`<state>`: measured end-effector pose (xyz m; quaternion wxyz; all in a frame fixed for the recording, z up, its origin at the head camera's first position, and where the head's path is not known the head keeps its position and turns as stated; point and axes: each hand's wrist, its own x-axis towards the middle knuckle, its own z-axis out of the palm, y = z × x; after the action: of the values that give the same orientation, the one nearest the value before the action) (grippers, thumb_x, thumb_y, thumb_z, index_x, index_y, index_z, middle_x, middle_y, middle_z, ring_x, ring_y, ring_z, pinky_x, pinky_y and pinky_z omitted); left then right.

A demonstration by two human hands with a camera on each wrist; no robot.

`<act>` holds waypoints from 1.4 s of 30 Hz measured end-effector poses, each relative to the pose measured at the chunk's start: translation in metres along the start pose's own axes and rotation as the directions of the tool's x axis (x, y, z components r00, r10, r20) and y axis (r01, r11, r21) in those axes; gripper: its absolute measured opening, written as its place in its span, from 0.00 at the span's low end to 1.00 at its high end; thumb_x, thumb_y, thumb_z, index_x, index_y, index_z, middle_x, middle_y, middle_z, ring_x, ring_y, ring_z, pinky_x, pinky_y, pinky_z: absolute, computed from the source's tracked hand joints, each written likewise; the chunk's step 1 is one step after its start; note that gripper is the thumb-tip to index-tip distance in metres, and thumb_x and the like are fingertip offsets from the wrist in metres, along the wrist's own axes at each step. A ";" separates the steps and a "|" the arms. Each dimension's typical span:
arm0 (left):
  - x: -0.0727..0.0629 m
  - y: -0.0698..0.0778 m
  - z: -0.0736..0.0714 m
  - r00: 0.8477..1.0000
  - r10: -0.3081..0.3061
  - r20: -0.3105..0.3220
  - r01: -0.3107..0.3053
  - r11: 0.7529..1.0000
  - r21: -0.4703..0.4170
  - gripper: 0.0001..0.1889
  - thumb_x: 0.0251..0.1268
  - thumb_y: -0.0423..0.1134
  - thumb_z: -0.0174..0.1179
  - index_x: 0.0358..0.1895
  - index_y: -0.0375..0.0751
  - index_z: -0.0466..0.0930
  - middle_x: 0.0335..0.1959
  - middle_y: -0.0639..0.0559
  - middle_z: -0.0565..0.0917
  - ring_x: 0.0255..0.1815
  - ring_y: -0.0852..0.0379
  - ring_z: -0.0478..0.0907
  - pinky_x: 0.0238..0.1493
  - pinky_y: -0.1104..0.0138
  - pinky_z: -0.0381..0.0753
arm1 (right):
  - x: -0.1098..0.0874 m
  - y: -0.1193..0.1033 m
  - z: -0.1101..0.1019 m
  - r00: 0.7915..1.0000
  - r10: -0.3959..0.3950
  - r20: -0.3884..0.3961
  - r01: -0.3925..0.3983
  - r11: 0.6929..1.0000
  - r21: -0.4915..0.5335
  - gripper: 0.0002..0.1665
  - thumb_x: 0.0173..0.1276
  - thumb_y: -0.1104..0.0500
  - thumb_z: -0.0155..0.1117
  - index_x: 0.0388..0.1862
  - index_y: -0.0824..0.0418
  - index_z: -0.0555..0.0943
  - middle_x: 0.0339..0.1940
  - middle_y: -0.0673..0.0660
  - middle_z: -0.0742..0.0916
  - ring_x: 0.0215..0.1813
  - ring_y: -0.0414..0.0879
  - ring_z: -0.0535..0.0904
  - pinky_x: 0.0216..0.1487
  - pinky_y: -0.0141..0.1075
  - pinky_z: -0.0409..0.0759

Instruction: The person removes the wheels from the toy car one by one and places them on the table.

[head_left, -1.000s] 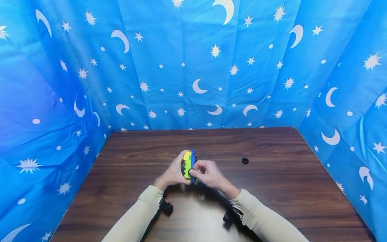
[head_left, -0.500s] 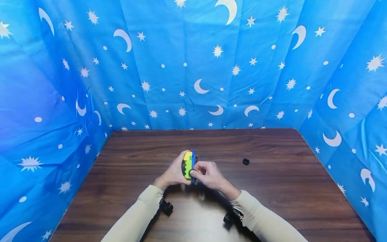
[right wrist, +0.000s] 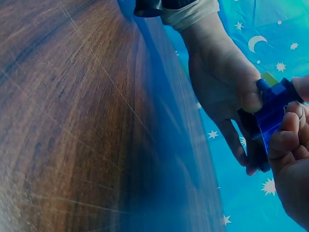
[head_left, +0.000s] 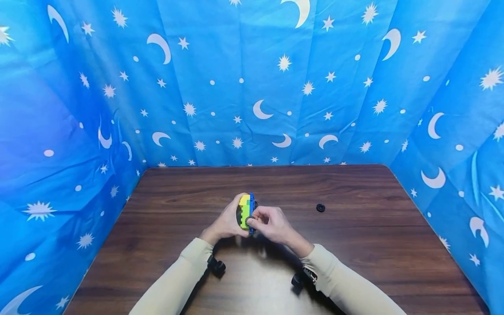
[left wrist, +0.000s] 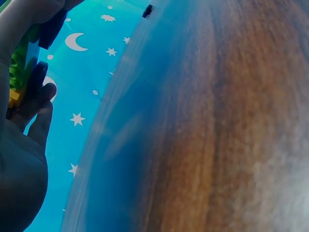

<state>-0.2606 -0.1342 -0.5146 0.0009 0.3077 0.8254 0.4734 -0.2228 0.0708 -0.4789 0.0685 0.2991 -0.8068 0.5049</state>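
A toy vehicle of building bricks, yellow and lime green with a blue base (head_left: 251, 203), is held on its side above the table. My left hand (head_left: 225, 222) grips its brick side, thumb at the near end. With thumb and bent fingers, my right hand (head_left: 275, 225) pinches a small black wheel (head_left: 249, 220) against the blue base near that end. The underside of the blue base (right wrist: 271, 113) shows between both hands in the right wrist view. In the left wrist view, green bricks (left wrist: 19, 67) show partly behind my left hand. Another black wheel (head_left: 256, 204) is partly visible at the far end.
One loose black wheel (head_left: 320, 208) lies on the brown wooden table (head_left: 366, 245), right of my hands. Blue cloth (head_left: 220, 100) with white moons and stars hangs behind the table and at both sides. A black camera is strapped at each wrist.
Both hands stay nearly in place around the toy vehicle. The right thumb shifts very slightly at the wheel. The whole view moves a little; the loose wheel lies where it was.
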 end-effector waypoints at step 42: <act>0.000 0.008 -0.003 1.000 0.015 -0.018 -0.015 1.000 -0.014 0.58 0.31 0.38 0.79 0.72 0.42 0.53 0.53 0.48 0.74 0.49 0.55 0.74 0.54 0.61 0.76 | -0.003 -0.050 -0.019 0.992 0.128 -0.004 -0.126 0.983 0.134 0.05 0.58 0.68 0.71 0.29 0.67 0.82 0.24 0.59 0.84 0.25 0.37 0.77 0.28 0.28 0.80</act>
<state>-0.2569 -0.1336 -0.5065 -0.0079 0.3094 0.8196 0.4821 -0.1968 0.0724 -0.4328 0.0212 0.2476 -0.7882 0.5630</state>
